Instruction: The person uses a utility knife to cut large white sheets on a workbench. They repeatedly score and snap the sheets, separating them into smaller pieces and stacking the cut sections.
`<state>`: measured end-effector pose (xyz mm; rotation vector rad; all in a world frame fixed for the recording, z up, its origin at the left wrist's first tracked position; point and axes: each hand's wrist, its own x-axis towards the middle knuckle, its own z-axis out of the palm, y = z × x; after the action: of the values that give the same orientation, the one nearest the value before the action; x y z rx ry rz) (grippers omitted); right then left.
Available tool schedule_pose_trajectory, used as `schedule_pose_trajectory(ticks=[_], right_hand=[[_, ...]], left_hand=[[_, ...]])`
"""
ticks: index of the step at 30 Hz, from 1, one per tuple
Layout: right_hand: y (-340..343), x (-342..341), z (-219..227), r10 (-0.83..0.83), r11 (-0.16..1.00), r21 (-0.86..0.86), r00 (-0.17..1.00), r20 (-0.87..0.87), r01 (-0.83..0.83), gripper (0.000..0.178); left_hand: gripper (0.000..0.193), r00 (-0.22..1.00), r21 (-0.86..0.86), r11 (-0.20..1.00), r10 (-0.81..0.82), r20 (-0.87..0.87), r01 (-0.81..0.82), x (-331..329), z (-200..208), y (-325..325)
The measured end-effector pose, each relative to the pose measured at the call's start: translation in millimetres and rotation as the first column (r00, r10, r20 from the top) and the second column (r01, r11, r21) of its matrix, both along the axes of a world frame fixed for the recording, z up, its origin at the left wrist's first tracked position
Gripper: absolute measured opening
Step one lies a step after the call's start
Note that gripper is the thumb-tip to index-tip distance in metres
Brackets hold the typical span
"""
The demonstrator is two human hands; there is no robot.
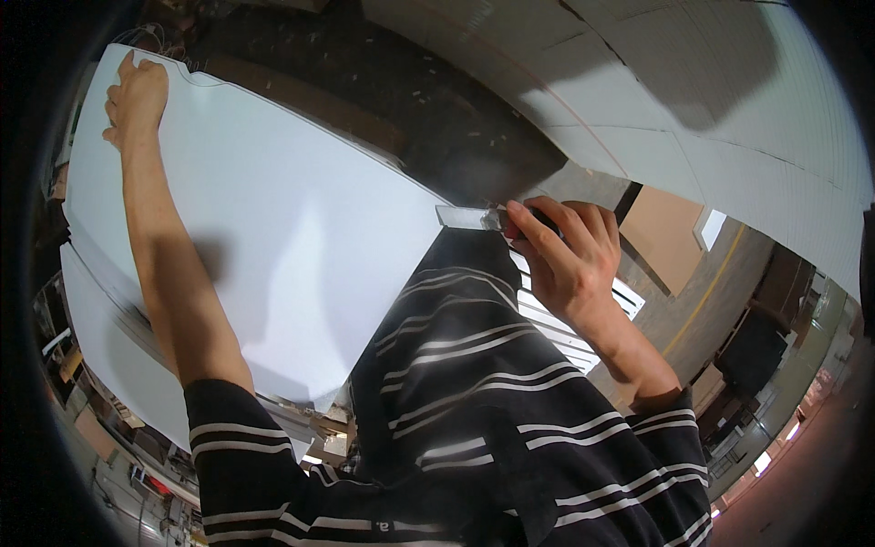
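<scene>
A large white panel (301,210) lies in front of me on the left. My left hand (138,96) is at its far-left end, fingers curled and closed near the edge; whatever is in them, if anything, is hidden. A thin strand (208,84) loops along the panel's far edge by that hand. On the other side, my right hand (574,255) is closed around the dark handle of a flat-bladed knife (467,217). Its broad metal blade points left and reaches the panel's right corner; I cannot tell whether it touches.
Another white panel (128,374) lies lower, at the left. A big pale stack or board (638,100) fills the far right. Behind the panel is dark floor (437,118) with scattered scraps. A brown board (670,237) and a white slatted piece (570,337) are to the right.
</scene>
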<state>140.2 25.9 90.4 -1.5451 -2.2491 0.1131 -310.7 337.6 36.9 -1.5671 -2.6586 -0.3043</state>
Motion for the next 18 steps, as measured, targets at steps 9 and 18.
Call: schedule_pose_trajectory(ticks=[9, 18], right_hand=[[19, -2, 1, 0.047, 0.999, 0.002, 0.999, -0.001, -0.047, 0.047], [43, -14, 8, 0.093, 0.996, -0.017, 0.996, -0.003, -0.093, 0.041]], left_hand=[[0.059, 0.993, 0.067, 0.995, -0.065, -0.100, 0.072, 3, -8, -1], [0.058, 0.986, 0.114, 0.989, -0.077, -0.149, 0.094, 1, -13, -5]])
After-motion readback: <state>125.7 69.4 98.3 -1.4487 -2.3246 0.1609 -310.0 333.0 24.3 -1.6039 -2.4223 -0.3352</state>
